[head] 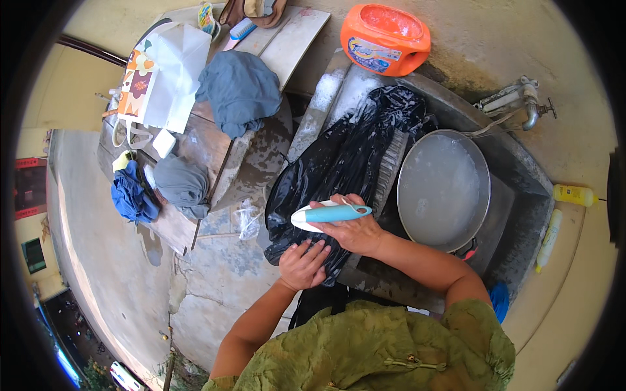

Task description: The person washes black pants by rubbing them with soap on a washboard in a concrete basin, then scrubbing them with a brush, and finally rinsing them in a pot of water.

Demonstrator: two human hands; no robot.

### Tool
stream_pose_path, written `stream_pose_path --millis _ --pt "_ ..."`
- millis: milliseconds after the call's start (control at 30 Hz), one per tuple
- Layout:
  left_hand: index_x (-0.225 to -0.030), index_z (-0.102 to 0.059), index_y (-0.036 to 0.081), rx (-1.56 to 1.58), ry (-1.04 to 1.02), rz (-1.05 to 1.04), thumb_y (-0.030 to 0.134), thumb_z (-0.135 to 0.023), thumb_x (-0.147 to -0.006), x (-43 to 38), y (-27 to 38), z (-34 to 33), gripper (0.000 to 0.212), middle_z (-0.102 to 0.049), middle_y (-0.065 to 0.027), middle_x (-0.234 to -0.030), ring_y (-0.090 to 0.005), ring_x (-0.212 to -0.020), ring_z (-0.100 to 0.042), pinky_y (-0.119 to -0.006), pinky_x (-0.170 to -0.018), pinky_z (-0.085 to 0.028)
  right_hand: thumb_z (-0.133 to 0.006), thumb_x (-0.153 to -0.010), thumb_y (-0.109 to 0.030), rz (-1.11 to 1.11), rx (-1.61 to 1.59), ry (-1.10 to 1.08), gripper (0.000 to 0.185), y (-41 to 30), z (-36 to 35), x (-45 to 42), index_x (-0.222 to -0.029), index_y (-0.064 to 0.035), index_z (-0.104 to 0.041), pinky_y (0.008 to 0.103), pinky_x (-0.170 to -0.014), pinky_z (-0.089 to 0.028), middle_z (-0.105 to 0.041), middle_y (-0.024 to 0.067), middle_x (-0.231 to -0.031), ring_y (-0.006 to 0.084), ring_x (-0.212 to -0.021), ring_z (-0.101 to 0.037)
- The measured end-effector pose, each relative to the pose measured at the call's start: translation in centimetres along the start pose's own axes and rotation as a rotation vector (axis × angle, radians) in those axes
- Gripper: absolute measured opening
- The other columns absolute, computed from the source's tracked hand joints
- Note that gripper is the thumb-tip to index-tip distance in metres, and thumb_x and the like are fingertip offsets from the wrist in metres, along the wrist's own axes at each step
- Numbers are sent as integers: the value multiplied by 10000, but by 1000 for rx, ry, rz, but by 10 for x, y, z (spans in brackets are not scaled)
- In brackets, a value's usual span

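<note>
A wet black garment [332,166] lies stretched over the ridged washboard part [391,171] of a concrete sink, with suds along its far end. My right hand [354,229] is closed around the blue handle of a white scrubbing brush [337,213], held over the near part of the cloth. The bristles are hidden beneath the brush body. Just left of and below it, my left hand [304,265] rests flat on the garment's near end, fingers spread. To the right, a round metal basin [444,190] full of cloudy water sits inside the sink [530,244].
An orange Tide tub [386,41] stands at the sink's far rim, near a metal tap [530,110]. Grey cloth bundles [239,93], blue cloth [132,193], a white bag [171,73] and another brush [242,30] occupy the slabs at left. Yellow [574,194] and white bottles [548,239] lie right.
</note>
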State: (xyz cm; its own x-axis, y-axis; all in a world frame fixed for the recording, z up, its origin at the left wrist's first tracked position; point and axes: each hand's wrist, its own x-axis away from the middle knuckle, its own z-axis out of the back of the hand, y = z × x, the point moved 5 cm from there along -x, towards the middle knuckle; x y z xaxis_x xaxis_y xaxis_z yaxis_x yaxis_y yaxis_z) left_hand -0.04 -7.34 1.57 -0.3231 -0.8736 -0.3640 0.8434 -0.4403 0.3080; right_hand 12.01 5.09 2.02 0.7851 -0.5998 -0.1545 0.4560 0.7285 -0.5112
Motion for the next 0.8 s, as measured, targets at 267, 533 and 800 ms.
stream_pose_path --millis 267,533,800 --pt "-1097 -696 180 23 -20 -15 249 -589 -676 -9 3 -4 440 -640 0 -1167 -222 -978 -599 -361 -838 -434 -537 -841 -109 -870 147 142 490 220 64 -59 -1312 -242 -530 487 -970 -394 -506 28 -1363 334 -1119 -560" --pt "-1072 -706 179 25 -32 4 270 -560 -704 0 1 0 406 -654 -16 -1151 -243 -981 -592 -389 -853 -424 -531 -804 -6 -1 18 -79 625 14 10 13 -1379 -244 -467 536 -954 -409 -529 103 -1331 380 -1167 -519" --pt "-1080 -700 179 -3 -40 -17 245 -585 -676 -9 6 -1 425 -643 -9 -1162 -227 -991 -595 -371 -846 -431 -535 -815 -119 -969 144 92 533 209 59 -81 -1335 -229 -508 517 -958 -398 -535 92 -1310 350 -1141 -550"
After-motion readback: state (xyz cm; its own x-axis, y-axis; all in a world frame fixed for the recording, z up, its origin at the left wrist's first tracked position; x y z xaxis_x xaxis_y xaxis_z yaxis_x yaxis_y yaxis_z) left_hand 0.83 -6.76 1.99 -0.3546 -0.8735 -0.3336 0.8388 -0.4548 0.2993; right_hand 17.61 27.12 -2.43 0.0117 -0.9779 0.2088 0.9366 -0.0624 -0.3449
